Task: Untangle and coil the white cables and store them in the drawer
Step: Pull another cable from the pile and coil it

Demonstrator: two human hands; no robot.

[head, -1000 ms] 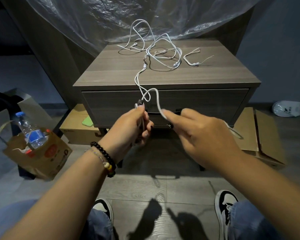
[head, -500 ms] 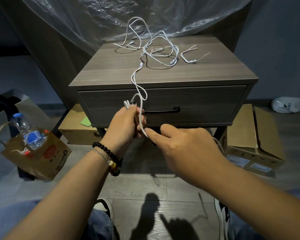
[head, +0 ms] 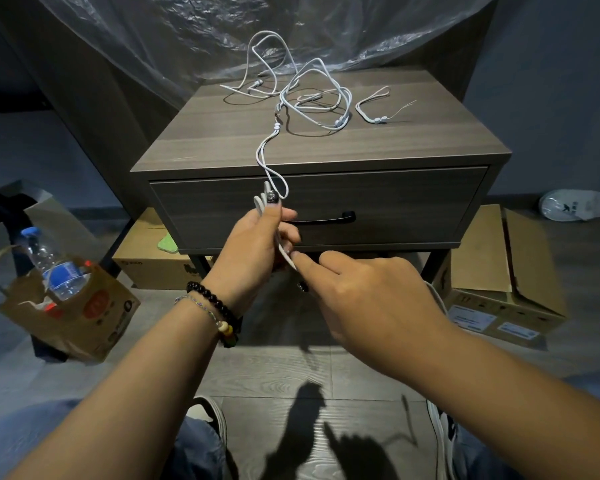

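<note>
A tangle of white cables (head: 302, 98) lies on top of the grey wooden nightstand (head: 430, 140). One white cable (head: 269, 157) runs from the tangle over the front edge down to my hands. My left hand (head: 257, 247) grips several loops of that cable in front of the closed drawer (head: 413, 202). My right hand (head: 364, 299) pinches the same cable just below the left hand, between thumb and forefinger. A slack part trails behind my right wrist. A short white strap (head: 374, 110) lies apart at the right of the top.
The drawer's black handle (head: 329, 219) is right behind my left hand. Cardboard boxes (head: 499, 289) stand on the floor right and under the nightstand. A paper bag with a water bottle (head: 56, 271) sits at the left. Plastic sheeting (head: 222, 36) hangs behind.
My right hand has swung left and down, bringing the cable in to the left hand. The left hand has taken in another loop. The tangle on top has barely shifted.
</note>
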